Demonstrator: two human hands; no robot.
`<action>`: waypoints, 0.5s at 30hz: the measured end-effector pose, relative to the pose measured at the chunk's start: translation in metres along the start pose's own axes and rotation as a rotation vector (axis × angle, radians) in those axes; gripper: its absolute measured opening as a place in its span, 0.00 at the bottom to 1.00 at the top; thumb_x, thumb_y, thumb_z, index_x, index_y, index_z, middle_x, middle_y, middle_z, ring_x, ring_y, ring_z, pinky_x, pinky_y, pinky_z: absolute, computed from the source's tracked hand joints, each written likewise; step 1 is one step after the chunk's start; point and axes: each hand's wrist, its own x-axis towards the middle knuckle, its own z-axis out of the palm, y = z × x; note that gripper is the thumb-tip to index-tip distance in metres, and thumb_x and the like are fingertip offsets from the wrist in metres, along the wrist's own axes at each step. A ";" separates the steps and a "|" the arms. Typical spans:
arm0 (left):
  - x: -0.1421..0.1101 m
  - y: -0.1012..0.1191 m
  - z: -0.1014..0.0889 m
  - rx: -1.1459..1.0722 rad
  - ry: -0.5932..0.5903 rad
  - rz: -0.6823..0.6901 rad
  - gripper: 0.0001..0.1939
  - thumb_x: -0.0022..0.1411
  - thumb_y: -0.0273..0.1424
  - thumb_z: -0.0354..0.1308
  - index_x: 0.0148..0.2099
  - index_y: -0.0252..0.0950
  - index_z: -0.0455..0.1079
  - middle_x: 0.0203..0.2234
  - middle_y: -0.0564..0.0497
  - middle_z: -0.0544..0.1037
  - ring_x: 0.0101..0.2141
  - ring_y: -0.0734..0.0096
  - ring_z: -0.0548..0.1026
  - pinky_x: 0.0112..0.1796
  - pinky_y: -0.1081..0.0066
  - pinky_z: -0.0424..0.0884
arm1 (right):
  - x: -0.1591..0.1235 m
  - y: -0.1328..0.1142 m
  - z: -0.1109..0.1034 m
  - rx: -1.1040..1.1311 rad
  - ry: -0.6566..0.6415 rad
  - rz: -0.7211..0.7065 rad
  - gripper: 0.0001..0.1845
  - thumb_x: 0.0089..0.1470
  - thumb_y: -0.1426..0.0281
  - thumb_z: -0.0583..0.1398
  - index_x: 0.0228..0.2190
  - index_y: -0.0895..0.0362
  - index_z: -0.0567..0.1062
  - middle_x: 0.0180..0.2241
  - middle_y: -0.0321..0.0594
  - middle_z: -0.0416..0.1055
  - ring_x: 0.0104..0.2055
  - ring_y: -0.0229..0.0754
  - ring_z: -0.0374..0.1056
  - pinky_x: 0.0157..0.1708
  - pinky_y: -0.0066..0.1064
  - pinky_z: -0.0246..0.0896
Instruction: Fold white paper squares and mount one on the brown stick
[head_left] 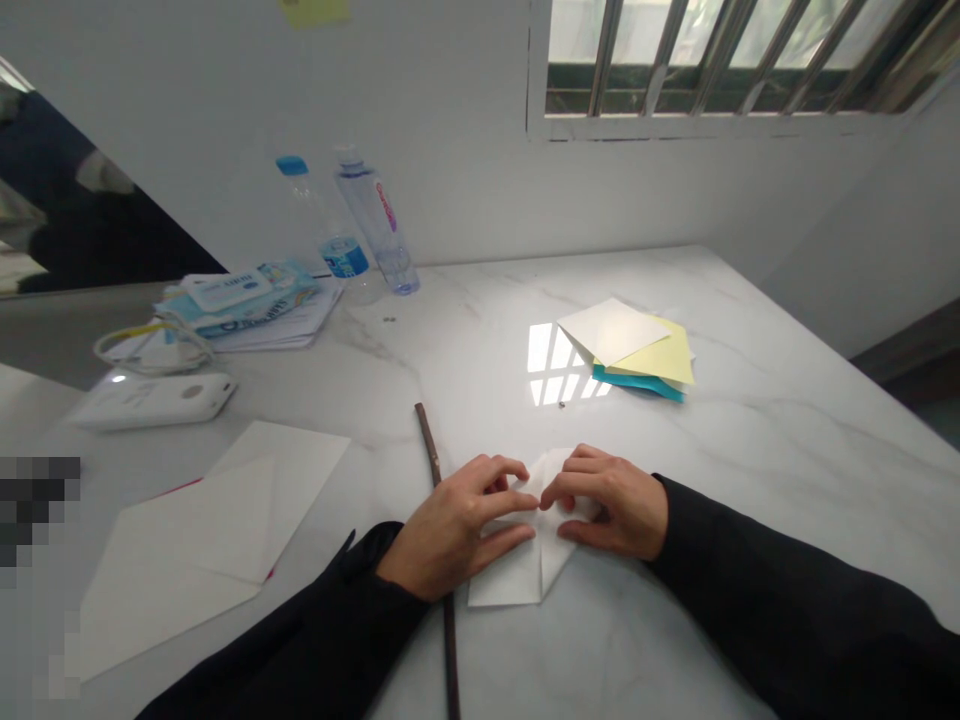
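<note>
A white sheet of paper (510, 582), folded with a crease down its middle, lies on the table under both hands. My left hand (472, 515) holds its left part down, index finger and thumb resting on the surface near the crease. From the other side my right hand (607, 500) has its bent fingers and thumb on the right part. The two index fingertips meet at the crease. A thin dark brown stick (450, 650) passes under my left wrist, just left of the paper.
White sheets (187, 540) with a red edge showing lie at the left. Coloured papers (652, 355) are piled at the back right. A white device (157, 400), a wipes pack (240, 300) and two plastic bottles (346, 258) stand or lie at the back left, near the wall.
</note>
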 end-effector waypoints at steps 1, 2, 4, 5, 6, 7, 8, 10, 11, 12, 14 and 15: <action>0.000 0.000 0.000 -0.004 0.003 0.000 0.11 0.63 0.27 0.66 0.48 0.42 0.77 0.49 0.46 0.75 0.42 0.64 0.75 0.45 0.62 0.76 | 0.000 0.000 0.000 -0.003 -0.002 -0.007 0.14 0.53 0.73 0.68 0.43 0.52 0.77 0.33 0.37 0.75 0.37 0.44 0.66 0.43 0.37 0.64; 0.000 0.000 0.000 -0.011 0.006 0.000 0.12 0.62 0.27 0.66 0.48 0.41 0.76 0.49 0.46 0.75 0.43 0.64 0.75 0.45 0.62 0.76 | 0.000 0.001 0.000 -0.004 -0.003 -0.009 0.14 0.53 0.73 0.68 0.43 0.53 0.78 0.32 0.37 0.75 0.37 0.44 0.66 0.43 0.37 0.64; 0.000 0.000 -0.001 -0.030 0.015 0.001 0.15 0.62 0.27 0.67 0.51 0.41 0.75 0.49 0.46 0.76 0.44 0.63 0.75 0.46 0.62 0.76 | 0.000 0.001 0.001 0.003 -0.004 0.003 0.14 0.53 0.72 0.68 0.43 0.53 0.78 0.33 0.37 0.75 0.38 0.44 0.66 0.42 0.37 0.64; 0.000 -0.001 -0.002 -0.038 0.020 0.002 0.16 0.62 0.27 0.67 0.52 0.40 0.75 0.49 0.45 0.76 0.44 0.63 0.76 0.46 0.62 0.76 | 0.000 0.002 0.001 0.007 -0.004 0.011 0.14 0.53 0.72 0.68 0.43 0.53 0.78 0.33 0.37 0.75 0.38 0.44 0.66 0.42 0.37 0.64; 0.000 -0.001 -0.002 -0.045 0.026 0.002 0.17 0.62 0.27 0.67 0.53 0.40 0.74 0.50 0.45 0.76 0.44 0.63 0.76 0.46 0.62 0.76 | 0.000 0.002 0.001 0.011 -0.003 0.019 0.14 0.52 0.72 0.68 0.43 0.53 0.77 0.33 0.37 0.75 0.38 0.44 0.66 0.42 0.37 0.64; 0.000 -0.002 -0.002 -0.048 0.031 0.004 0.17 0.62 0.27 0.66 0.54 0.40 0.74 0.50 0.45 0.76 0.44 0.64 0.76 0.46 0.62 0.76 | 0.000 0.002 0.001 0.014 -0.002 0.024 0.14 0.52 0.72 0.68 0.43 0.53 0.77 0.33 0.37 0.75 0.38 0.44 0.66 0.42 0.37 0.64; -0.001 -0.002 -0.002 -0.048 0.036 0.004 0.17 0.63 0.27 0.66 0.54 0.40 0.74 0.50 0.45 0.76 0.44 0.64 0.76 0.46 0.63 0.76 | 0.000 0.002 0.001 0.015 -0.003 0.024 0.15 0.52 0.72 0.68 0.43 0.53 0.77 0.33 0.37 0.75 0.38 0.44 0.66 0.42 0.37 0.64; -0.001 -0.003 -0.002 -0.040 0.040 0.002 0.15 0.64 0.27 0.65 0.53 0.41 0.76 0.51 0.46 0.76 0.43 0.66 0.76 0.45 0.63 0.76 | 0.000 0.002 0.001 0.012 -0.003 0.018 0.14 0.52 0.72 0.68 0.42 0.53 0.77 0.33 0.37 0.75 0.38 0.44 0.66 0.42 0.37 0.64; -0.001 -0.003 -0.002 -0.031 0.038 0.001 0.13 0.65 0.27 0.64 0.52 0.41 0.76 0.51 0.46 0.76 0.42 0.66 0.76 0.45 0.63 0.77 | 0.000 0.002 0.001 0.009 -0.002 0.014 0.14 0.52 0.73 0.68 0.42 0.53 0.77 0.33 0.37 0.75 0.38 0.44 0.66 0.43 0.37 0.64; -0.002 -0.002 -0.001 -0.020 0.035 0.000 0.12 0.65 0.28 0.63 0.51 0.41 0.76 0.51 0.45 0.76 0.42 0.66 0.76 0.45 0.63 0.77 | 0.000 0.002 0.001 0.007 -0.002 0.010 0.13 0.53 0.73 0.68 0.42 0.53 0.78 0.33 0.37 0.75 0.38 0.44 0.66 0.43 0.37 0.64; -0.001 -0.002 -0.002 0.006 0.027 0.001 0.12 0.67 0.28 0.62 0.52 0.40 0.76 0.51 0.45 0.76 0.42 0.65 0.76 0.45 0.62 0.77 | 0.000 0.002 0.001 0.007 -0.004 0.004 0.13 0.53 0.72 0.67 0.42 0.53 0.78 0.33 0.37 0.75 0.38 0.44 0.65 0.43 0.37 0.64; -0.001 -0.002 -0.002 0.014 0.023 0.003 0.13 0.68 0.28 0.61 0.53 0.41 0.76 0.52 0.44 0.76 0.42 0.65 0.76 0.45 0.61 0.77 | 0.000 0.002 0.001 0.009 -0.006 0.004 0.13 0.53 0.72 0.68 0.42 0.53 0.78 0.33 0.37 0.75 0.38 0.44 0.65 0.43 0.37 0.64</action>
